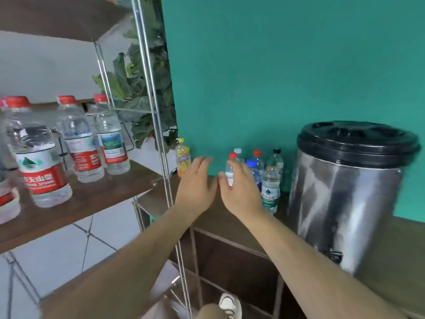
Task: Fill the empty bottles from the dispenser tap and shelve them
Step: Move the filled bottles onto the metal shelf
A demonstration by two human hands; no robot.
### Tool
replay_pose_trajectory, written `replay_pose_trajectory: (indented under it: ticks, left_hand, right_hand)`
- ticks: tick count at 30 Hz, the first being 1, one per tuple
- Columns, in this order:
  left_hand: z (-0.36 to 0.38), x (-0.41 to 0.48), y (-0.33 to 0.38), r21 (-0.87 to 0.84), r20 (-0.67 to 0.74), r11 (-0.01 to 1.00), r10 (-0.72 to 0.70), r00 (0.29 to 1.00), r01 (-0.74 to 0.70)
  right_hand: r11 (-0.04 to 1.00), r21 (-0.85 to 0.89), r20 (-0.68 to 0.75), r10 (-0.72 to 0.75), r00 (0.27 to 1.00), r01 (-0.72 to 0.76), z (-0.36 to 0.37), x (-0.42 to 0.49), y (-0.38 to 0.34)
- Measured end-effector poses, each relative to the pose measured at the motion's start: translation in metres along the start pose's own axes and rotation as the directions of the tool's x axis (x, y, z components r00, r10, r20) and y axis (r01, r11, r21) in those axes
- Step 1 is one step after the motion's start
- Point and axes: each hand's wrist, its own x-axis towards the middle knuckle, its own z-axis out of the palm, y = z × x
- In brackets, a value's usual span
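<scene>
Left hand (195,183) is flat and open; right hand (239,187) wraps a little red-capped bottle (230,171). Red labels on the shelf bottles (42,162) at left are too blurry to read.

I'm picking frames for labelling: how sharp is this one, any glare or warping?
Head view: motion blur softens the left hand, right hand and shelf bottles; wide-angle lens bends the rack post; streaky reflections cross the dispenser; lighting even.

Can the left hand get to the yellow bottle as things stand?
Probably yes: the left hand is open and empty right beside the yellow bottle, with nothing between them on the counter.
</scene>
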Motion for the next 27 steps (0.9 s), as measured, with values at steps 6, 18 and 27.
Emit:
replay_pose_trajectory:
  ticks: [6,18,27]
  left_hand:
    - [0.105,0.019,-0.005,-0.122,0.206,0.986,-0.084,0.975,0.111]
    - [0.246,0.050,-0.010,-0.328,0.303,0.871,-0.269,0.914,0.365]
    - [0.282,0.059,-0.020,-0.385,0.387,0.752,-0.396,0.833,0.535]
  right_hand:
    - [0.956,-0.056,-0.110,0.280,0.954,-0.287,0.014,0.011,0.087]
    - [0.793,0.015,-0.258,0.591,0.764,-0.609,0.074,0.047,0.194]
    - [0.723,0.211,-0.309,0.688,0.657,-0.658,0.091,0.052,0.221]
